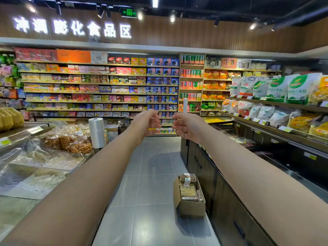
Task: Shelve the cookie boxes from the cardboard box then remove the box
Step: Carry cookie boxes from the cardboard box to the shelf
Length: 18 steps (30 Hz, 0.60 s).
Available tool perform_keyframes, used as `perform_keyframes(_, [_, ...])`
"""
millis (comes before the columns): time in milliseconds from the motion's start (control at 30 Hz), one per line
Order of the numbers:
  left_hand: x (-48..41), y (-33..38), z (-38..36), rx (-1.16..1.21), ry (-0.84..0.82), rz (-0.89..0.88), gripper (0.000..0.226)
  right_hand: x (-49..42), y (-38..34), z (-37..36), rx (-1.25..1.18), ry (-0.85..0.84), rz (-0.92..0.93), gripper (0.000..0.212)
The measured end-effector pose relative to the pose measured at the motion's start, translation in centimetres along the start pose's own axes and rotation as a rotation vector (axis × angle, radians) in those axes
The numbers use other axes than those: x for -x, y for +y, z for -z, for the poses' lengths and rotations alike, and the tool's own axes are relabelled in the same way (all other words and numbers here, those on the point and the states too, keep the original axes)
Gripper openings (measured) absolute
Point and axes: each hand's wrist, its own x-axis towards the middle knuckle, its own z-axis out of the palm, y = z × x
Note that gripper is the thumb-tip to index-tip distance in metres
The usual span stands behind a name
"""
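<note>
Sitting well below left hand (147,122) and right hand (186,125): the cardboard box (193,208).

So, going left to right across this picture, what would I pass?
First the bagged fried snacks, then the roll of plastic bags, the left hand, the right hand, and last the flour sacks.

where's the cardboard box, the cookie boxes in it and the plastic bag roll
cardboard box (192,209): head view, near front wall
cookie boxes (188,190): head view, top of the packs
plastic bag roll (96,133): head view, middle of its side
</note>
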Motion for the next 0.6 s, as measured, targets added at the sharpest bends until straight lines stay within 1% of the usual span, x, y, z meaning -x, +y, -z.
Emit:
perform_keyframes(133, [-1.9, -1.3, 1.1, -0.026, 0.045, 0.036, 0.019, -1.7, 1.1, -0.9, 0.055, 0.059, -0.043, 0.01])
perform_keyframes(333, [-4.7, -3.1, 1.8, 0.012, -0.002, 0.088, 0.017, -4.9, 1.9, -1.3, 0.038, 0.107, -0.076, 0.012])
perform_keyframes(467, [-7.2, -3.0, 1.4, -0.012, -0.006, 0.081, 0.016, -7.5, 1.8, -0.7, 0.032, 0.123, -0.061, 0.013])
perform_keyframes(600, [-10.2, -3.4, -0.3, -0.039, -0.018, 0.041, 0.016, -10.4, 2.0, 1.5, 0.035, 0.108, -0.024, 0.012])
